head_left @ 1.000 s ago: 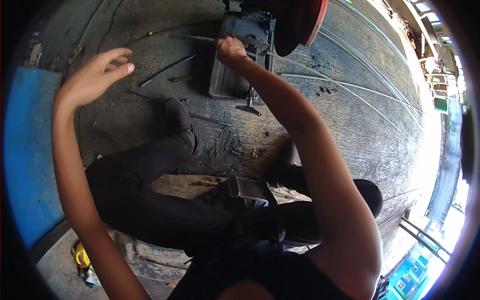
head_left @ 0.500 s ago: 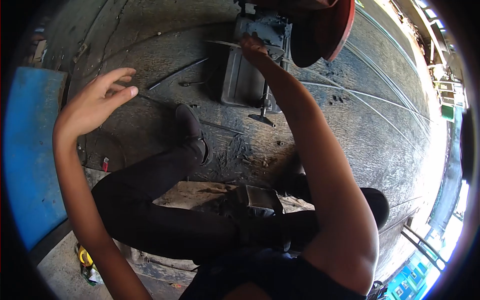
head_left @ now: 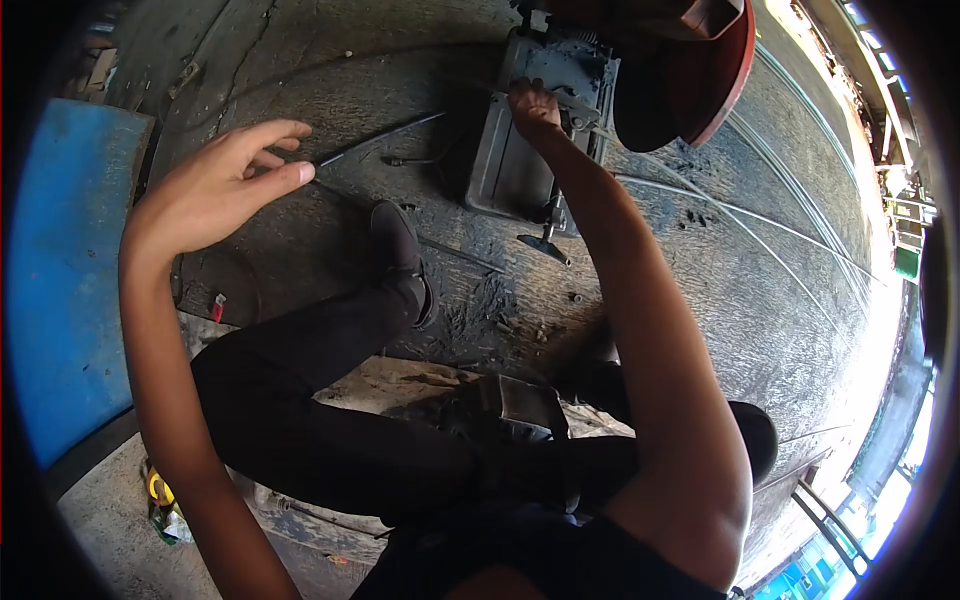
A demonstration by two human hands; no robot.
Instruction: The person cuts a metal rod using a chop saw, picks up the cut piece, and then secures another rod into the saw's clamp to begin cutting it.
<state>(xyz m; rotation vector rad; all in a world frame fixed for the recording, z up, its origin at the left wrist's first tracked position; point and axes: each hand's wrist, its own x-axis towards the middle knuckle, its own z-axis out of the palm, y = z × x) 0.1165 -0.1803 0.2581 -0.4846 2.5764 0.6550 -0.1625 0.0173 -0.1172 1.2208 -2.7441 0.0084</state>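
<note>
My left hand [head_left: 220, 185] hangs in the air at the left, holding nothing, fingers loosely stretched and thumb apart. Under its fingertips lies a dark rod [head_left: 385, 137] on the floor. My right hand [head_left: 535, 108] reaches over the grey base of a cut-off saw [head_left: 500, 180], its fingers curled round a thin metal rod [head_left: 468, 86] that sticks out to the left; the grip itself is partly hidden. The saw's red-edged guard [head_left: 735, 85] stands to the right of this hand. A T-shaped clamp handle [head_left: 545, 248] projects from the base toward me.
Long metal rods [head_left: 790, 165] run across the floor at the right. A blue panel [head_left: 70, 270] stands at the left. My shoe [head_left: 395, 240] rests near the saw base. A small red object [head_left: 218, 307] and a yellow item [head_left: 158, 487] lie at the left.
The view has shifted, so the saw and floor sit further right and slightly lower. My left hand has moved a little right; my right hand stays at the saw base.
</note>
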